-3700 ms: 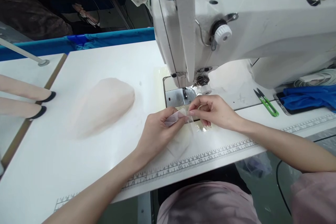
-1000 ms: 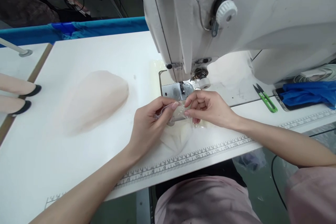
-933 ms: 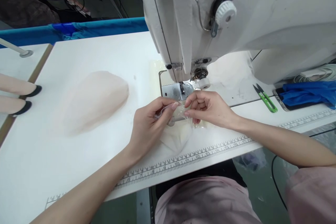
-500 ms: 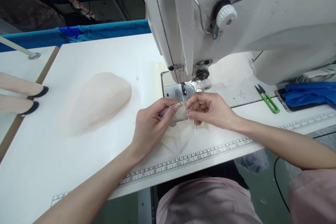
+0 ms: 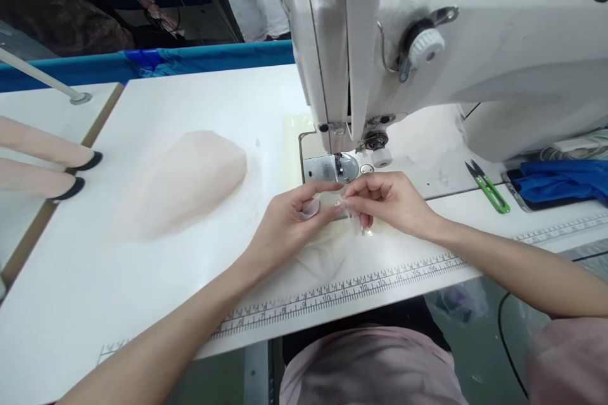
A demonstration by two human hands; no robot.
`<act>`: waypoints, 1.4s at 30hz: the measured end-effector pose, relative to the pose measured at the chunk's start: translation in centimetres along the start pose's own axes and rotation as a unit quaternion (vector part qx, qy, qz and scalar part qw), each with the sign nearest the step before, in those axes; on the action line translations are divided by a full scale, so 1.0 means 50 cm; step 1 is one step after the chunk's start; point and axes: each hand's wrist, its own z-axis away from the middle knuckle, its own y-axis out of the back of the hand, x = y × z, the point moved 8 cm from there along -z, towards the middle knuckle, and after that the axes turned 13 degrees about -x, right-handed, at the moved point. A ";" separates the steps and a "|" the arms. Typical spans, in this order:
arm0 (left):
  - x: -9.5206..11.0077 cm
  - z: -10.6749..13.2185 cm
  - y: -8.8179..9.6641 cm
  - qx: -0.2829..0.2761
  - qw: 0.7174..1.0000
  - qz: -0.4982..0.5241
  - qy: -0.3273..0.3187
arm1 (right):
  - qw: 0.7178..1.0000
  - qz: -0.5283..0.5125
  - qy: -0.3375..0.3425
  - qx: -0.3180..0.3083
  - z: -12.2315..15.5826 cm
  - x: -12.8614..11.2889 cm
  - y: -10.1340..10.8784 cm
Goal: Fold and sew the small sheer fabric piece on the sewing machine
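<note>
Snips [image 5: 487, 187] between right hand [image 5: 396, 205] and cloth [image 5: 564, 181]

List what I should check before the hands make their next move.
1. Left hand on the sheer material: ok, it lies between thumb and fingers.
2. Right hand on the same piece: ok, pinched at the fingertips.
3. Hands off the presser foot: ok, both are on its near side.
4. Material edges lined up: cannot tell, sheer and partly covered by fingers.
5. Needle raised: cannot tell, too small.
6. Green snips closed: not ok, blade tips apart.
</note>
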 end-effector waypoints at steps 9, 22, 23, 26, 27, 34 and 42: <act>-0.012 -0.005 0.003 -0.005 0.999 0.044 0.019 | 1.000 -0.012 -0.013 -0.011 -0.003 0.005 -0.002; -0.018 -0.006 0.001 -0.022 0.994 0.095 0.039 | 0.994 -0.066 -0.064 -0.066 -0.010 0.020 -0.017; -0.019 -0.006 0.000 -0.024 0.994 0.095 0.038 | 0.993 -0.067 -0.064 -0.068 -0.010 0.019 -0.018; -0.018 -0.005 -0.002 -0.031 0.995 0.093 0.029 | 0.994 -0.048 -0.068 -0.065 -0.009 0.016 -0.020; -0.018 -0.005 -0.003 -0.035 0.995 0.092 0.027 | 0.995 -0.036 -0.071 -0.061 -0.009 0.015 -0.020; -0.016 -0.009 -0.003 -0.031 0.997 0.070 0.014 | 0.996 -0.015 -0.067 -0.052 -0.010 0.014 -0.022; -0.013 -0.008 -0.001 -0.031 0.993 0.105 0.045 | 0.997 -0.017 -0.051 -0.054 -0.009 0.014 -0.018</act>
